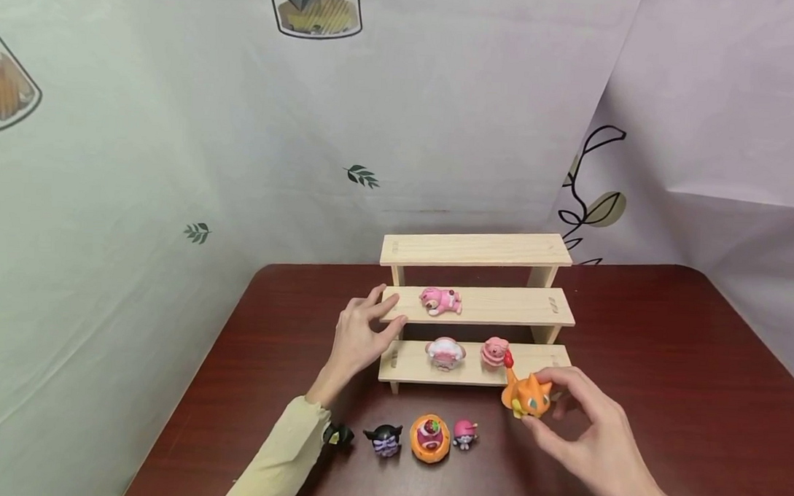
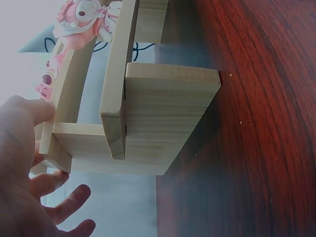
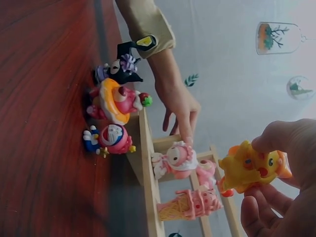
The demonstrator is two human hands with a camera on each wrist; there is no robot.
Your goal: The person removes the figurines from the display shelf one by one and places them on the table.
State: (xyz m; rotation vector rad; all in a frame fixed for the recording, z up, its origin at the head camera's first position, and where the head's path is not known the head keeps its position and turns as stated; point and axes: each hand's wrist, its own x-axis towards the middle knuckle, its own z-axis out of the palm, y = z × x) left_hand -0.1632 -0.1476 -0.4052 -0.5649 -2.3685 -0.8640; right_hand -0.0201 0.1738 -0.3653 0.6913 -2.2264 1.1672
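Observation:
In the head view, my right hand (image 1: pixel 597 434) pinches an orange toy figurine (image 1: pixel 528 396) with a red-tipped tail, between thumb and fingers. It is held up in front of the right end of the bottom tier of a wooden three-tier display shelf (image 1: pixel 476 249). My left hand (image 1: pixel 360 334) grips the left end of the middle tier, thumb at the front edge. A pink bear figurine (image 1: pixel 441 301) lies on that tier. Below it, the bottom tier bears a pink-and-white figurine (image 1: pixel 445 353) and a pink ice-cream-cone figurine (image 3: pixel 190 205).
On the dark red table (image 1: pixel 269 324), in front of the shelf, stand a black-and-purple figurine (image 1: pixel 385 440), a figurine in an orange ring (image 1: pixel 430 439) and a small pink-capped figurine (image 1: pixel 465 434). A black device (image 1: pixel 338 436) sits at my left wrist. Printed cloth (image 1: pixel 441 118) hangs behind.

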